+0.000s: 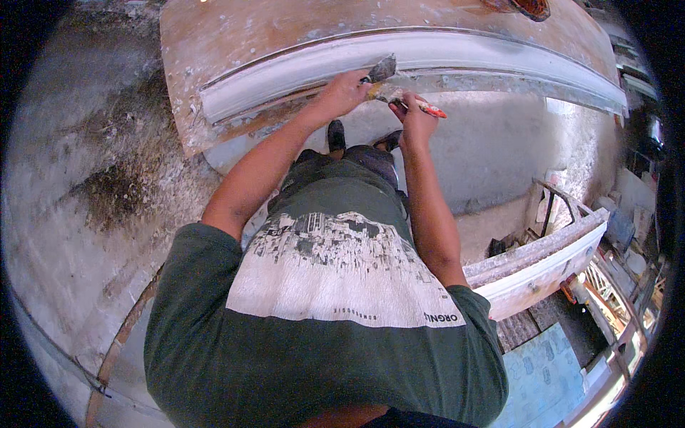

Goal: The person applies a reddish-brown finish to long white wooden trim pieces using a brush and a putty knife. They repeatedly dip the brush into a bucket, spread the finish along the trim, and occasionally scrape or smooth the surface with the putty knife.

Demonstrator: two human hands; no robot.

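Observation:
A long white moulding (pixel 300 70) lies along the near side of a worktable. My left hand (pixel 341 94) is closed round a putty knife, whose dark grey blade (pixel 383 69) points up and right over the moulding. My right hand (pixel 416 121) grips a slim tool with an orange-red handle end (pixel 434 110). Its pale, smeared head (pixel 386 92) reaches left toward my left hand, close below the blade. Whether the two tools touch, and the exact kind of the right one, I cannot make out.
The brown worktable (pixel 235 36) is spotted with white. A dark reddish round object (pixel 529 8) sits at its far edge. Behind me on the right stands another white moulded piece (pixel 542 274) near a metal frame (pixel 553 203). A light-blue sheet (pixel 546 374) lies lower right.

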